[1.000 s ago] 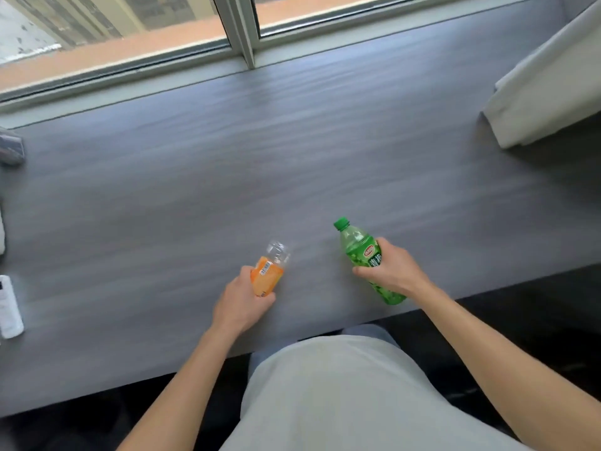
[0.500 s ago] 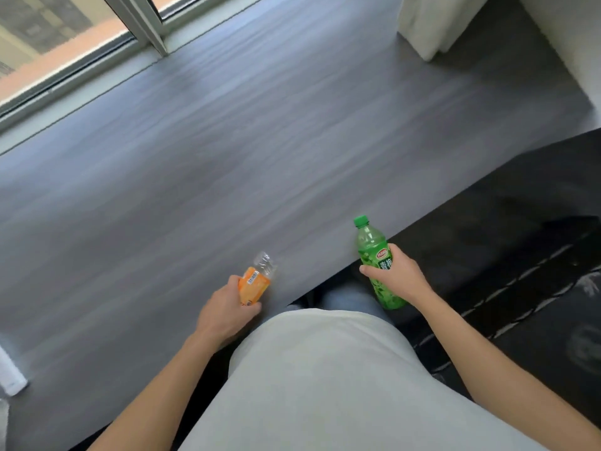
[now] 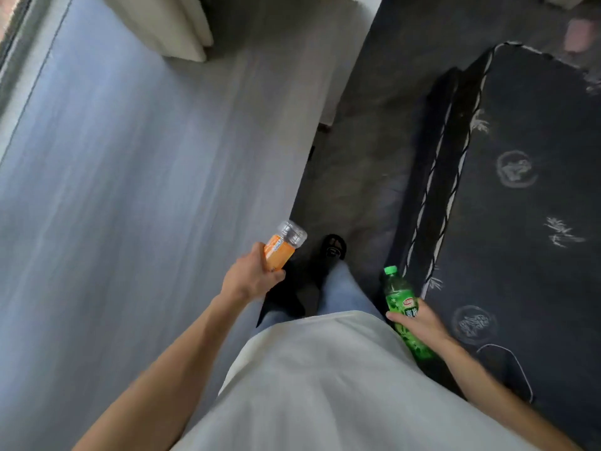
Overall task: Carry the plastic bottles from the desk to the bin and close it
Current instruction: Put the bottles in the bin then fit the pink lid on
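- Filling the left side of the view, the grey desk is showing a smooth, streaked wood-grain top, its long front edge running diagonally toward the person's body.
- Lying over the dark floor at the right, a black rug is showing a pale zigzag border and faint round and leafy motifs; a thin pale cord is looping across its near corner.
- Draping over the desk's far end, a cream curtain is hanging in soft folds.
- Stepping forward beside the desk's front edge, a foot in a black sandal is pointing along the strip of floor between desk and rug.
- Being held above the floor beside the rug's border, the green bottle is slim, translucent and dimpled, with a green cap and a red-marked label; the right hand is wrapping its fingers round the middle.
- Being carried just off the desk's front edge, the orange bottle is short, with an orange label and a clear ribbed end pointing away; the left hand is closing its fingers round the labelled part.
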`<state>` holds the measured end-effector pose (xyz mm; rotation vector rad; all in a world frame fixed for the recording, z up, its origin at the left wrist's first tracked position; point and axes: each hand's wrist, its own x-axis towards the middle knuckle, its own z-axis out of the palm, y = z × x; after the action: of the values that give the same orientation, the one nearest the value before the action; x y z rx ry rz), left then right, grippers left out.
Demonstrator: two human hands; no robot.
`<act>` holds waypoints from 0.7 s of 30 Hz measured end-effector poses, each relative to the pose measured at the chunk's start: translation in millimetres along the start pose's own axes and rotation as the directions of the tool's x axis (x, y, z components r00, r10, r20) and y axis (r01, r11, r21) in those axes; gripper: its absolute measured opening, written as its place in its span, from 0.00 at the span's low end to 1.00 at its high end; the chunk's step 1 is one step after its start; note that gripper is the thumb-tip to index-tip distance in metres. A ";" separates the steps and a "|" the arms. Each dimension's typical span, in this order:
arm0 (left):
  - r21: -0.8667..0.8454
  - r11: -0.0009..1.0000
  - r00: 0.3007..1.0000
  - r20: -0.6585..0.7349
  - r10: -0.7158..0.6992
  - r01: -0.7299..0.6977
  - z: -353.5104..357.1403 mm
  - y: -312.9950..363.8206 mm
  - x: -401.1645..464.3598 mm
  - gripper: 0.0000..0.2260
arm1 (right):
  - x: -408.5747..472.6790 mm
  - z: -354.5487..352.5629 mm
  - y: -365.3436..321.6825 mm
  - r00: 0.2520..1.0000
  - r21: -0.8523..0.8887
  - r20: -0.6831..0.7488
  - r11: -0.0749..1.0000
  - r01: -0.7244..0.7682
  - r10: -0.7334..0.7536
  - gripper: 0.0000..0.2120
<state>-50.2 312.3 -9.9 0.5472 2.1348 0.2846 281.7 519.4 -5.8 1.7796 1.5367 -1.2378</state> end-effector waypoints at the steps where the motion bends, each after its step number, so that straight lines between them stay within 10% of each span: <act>1: 0.030 0.999 1.000 0.001 0.031 -0.031 -2.5 15.7 10.8 0.25 | 1.0 -5.0 12.5 0.999 0.042 -0.003 0.999 -0.035 0.035 0.22; 8: 0.123 0.990 0.998 0.009 0.070 -0.070 -0.2 104.7 69.8 0.24 | 25.6 -49.4 38.5 0.993 0.183 -0.006 0.976 -0.117 0.120 0.10; 21: 0.207 0.953 0.966 0.093 -0.243 0.220 3.6 142.3 103.2 0.21 | 148.9 -193.7 -102.8 0.993 0.156 -0.050 0.981 0.116 -0.110 0.22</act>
<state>-60.2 486.7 -29.7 0.4073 2.0987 -0.0878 240.2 780.8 -21.1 1.8490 1.6215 -1.4227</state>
